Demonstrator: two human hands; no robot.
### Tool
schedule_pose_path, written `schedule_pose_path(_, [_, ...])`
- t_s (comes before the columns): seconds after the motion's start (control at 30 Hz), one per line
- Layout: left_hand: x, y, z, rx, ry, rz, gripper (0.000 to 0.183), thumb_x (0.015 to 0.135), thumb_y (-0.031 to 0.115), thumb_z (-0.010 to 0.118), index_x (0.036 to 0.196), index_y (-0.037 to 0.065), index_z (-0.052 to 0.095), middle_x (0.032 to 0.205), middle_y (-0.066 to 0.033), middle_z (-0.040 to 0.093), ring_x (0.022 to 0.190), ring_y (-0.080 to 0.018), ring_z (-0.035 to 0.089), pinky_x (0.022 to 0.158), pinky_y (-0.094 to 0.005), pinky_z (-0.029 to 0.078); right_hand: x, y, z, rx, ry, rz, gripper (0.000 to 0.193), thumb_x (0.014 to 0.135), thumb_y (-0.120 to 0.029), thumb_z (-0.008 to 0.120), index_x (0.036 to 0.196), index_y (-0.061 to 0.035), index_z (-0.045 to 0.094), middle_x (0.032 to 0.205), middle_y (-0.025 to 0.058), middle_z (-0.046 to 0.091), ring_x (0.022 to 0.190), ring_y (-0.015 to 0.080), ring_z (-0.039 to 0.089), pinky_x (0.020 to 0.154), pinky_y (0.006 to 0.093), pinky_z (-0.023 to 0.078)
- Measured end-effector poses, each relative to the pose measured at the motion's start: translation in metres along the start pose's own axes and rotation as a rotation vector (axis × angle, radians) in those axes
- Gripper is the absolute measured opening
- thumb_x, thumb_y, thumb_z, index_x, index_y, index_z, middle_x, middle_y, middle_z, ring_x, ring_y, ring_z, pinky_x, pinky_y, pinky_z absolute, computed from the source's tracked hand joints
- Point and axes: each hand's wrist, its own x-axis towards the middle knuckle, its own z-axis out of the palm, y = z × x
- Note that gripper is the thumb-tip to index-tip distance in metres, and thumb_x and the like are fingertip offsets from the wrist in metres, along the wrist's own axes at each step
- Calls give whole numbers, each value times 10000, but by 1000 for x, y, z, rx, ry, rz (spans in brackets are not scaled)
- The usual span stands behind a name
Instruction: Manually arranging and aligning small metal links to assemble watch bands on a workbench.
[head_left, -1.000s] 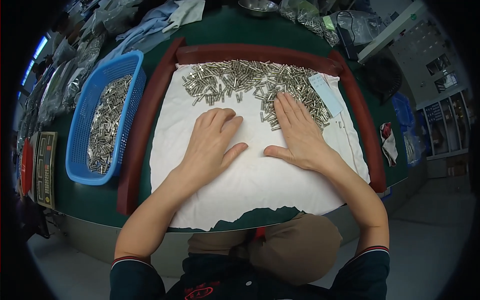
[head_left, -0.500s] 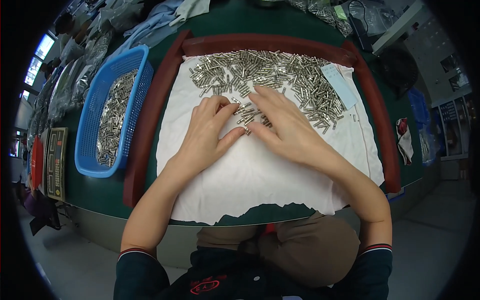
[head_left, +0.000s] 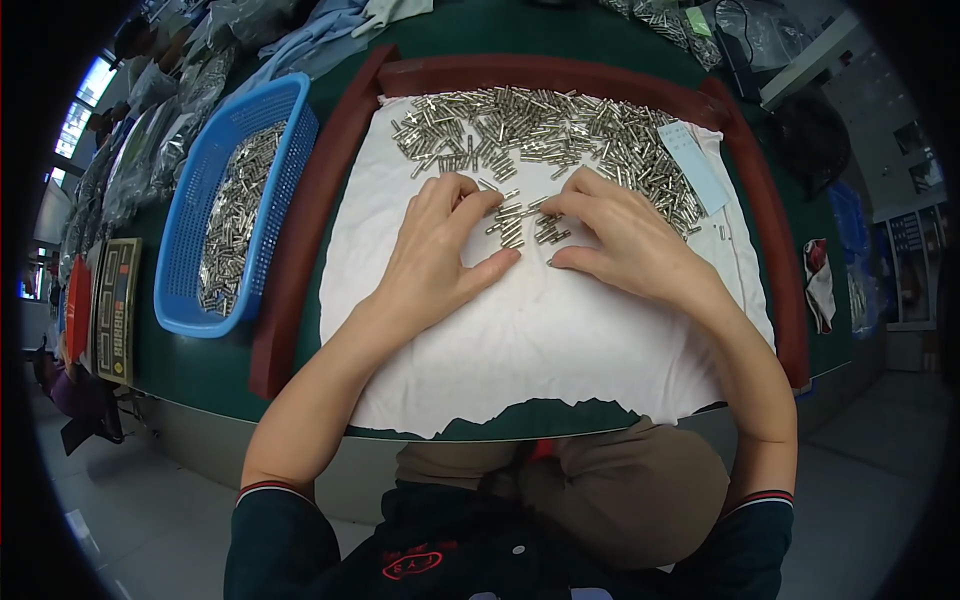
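Small silver metal pins lie on a white cloth (head_left: 500, 340). A small group of pins (head_left: 511, 228) lies side by side between my two hands, with another little cluster (head_left: 550, 230) just to its right. My left hand (head_left: 430, 245) curves along the left side of the group, its thumb and forefinger apart. Over the right cluster, the bent fingertips of my right hand (head_left: 630, 235) touch or nearly touch the pins, thumb held away from them. A large heap of pins (head_left: 530, 120) spreads along the far side of the cloth.
Dark red wooden rails (head_left: 530, 72) frame the cloth on three sides. Left of them stands a blue plastic basket (head_left: 175, 270) holding many pins. A pale blue paper slip (head_left: 693, 168) rests on the heap's right end. Bagged parts (head_left: 150, 150) lie far left.
My right hand has moved right, away from my left hand, opening a gap. The pins between them now show as two small groups. The whole view has shifted slightly.
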Motion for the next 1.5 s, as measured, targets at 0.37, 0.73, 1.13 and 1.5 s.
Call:
schedule_pose_path(0.37, [0,4,2,-77,-16,66,228,764,69,729,963,2,642,945,-122,568,861,-298,571,729,-377,476,0,2,7,78,25,19,216,775,-151,724,914,5,673,865,124,612,888,318,615,782,421,491])
schedule_pose_path(0.73, [-61,47,-16,152,-697,337,780,934,584,452,1510,80,304,1596,-119,226,1480,-287,204,1180,-477,204,-8,-10,21,46,109,-124,138,776,-85,716,853,-9,631,822,115,600,791,310,608,684,410,482])
schedule_pose_path(1.13, [-23,29,-37,-24,-126,-96,189,763,52,719,912,-5,618,874,-133,599,835,-316,600,743,-402,477,4,-31,32,34,76,-161,172,737,-102,734,825,-1,626,887,136,610,895,326,610,755,429,500])
schedule_pose_path(1.5, [-12,20,-24,-142,-256,-191,116,774,42,659,854,-26,611,816,-107,612,716,-214,605,657,-319,496,-6,-22,26,188,52,-14,159,752,-134,719,799,-16,624,825,116,608,851,312,616,731,426,490])
